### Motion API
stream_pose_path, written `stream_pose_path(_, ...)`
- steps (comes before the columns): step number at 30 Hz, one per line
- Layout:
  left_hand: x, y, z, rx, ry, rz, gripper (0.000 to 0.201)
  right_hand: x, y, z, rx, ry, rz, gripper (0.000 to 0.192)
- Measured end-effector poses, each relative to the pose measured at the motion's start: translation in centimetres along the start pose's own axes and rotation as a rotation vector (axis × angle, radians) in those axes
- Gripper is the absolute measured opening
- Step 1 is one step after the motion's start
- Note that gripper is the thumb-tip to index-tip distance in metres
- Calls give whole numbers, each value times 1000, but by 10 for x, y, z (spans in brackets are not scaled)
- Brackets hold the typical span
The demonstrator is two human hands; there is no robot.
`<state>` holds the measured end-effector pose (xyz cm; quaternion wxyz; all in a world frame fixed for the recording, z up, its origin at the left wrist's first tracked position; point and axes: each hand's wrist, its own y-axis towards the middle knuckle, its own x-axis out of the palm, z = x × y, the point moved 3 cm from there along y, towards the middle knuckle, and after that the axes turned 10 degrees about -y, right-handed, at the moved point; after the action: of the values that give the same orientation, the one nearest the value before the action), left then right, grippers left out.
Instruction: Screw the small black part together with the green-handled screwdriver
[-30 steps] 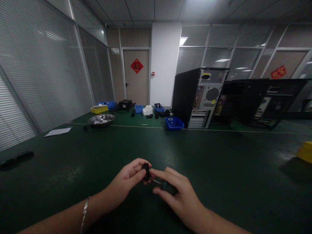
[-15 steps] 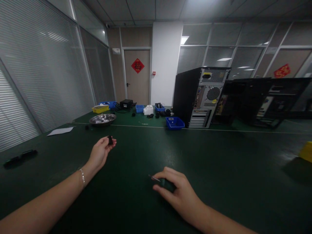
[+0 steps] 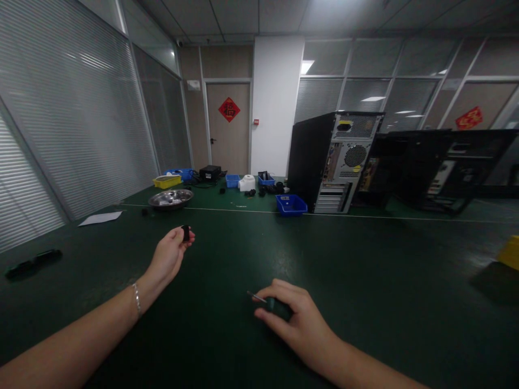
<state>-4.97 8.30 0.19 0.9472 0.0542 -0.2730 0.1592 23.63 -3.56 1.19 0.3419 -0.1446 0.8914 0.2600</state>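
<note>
Pinched between the thumb and fingers of my left hand (image 3: 170, 249) is a small black part (image 3: 186, 233), too dark to tell its kind. That hand is raised over the green table, on the near side of the metal bowl (image 3: 171, 199). My right hand (image 3: 299, 319) lies low at the front, curled around a screwdriver (image 3: 273, 305) with a dark green handle. Its short metal shaft points to the left, free of any other thing. The palm hides part of the handle.
A blue bin (image 3: 291, 205) stands beside an upright computer case (image 3: 332, 165); another open case (image 3: 454, 167) is farther right. White paper (image 3: 100, 218) and a dark green object (image 3: 34, 263) lie left. Farther back are a yellow tray (image 3: 167, 181) and a white device (image 3: 247, 183).
My left hand has turned slightly and shifted a little to the right, so more of the black part shows. My right hand and the screwdriver have hardly moved.
</note>
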Motion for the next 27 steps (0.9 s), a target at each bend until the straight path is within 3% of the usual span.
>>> stream_pose_path(6, 31, -42, -16, -208, 126, -317, 20, -3, 4, -2, 43, 7, 16, 14)
stream_pose_path(13, 55, -93, -29, -307, 424, -702, 38, -4, 5, 0, 136, 111, 56, 28)
stream_pose_path(18, 55, -96, -33, -297, 449, -771, 37, -3, 6, -1, 45, 105, 35, 31)
stream_pose_path(27, 56, -102, -28, -316, 409, -831, 37, 0, 6, 6, 53, 41, 22, 35)
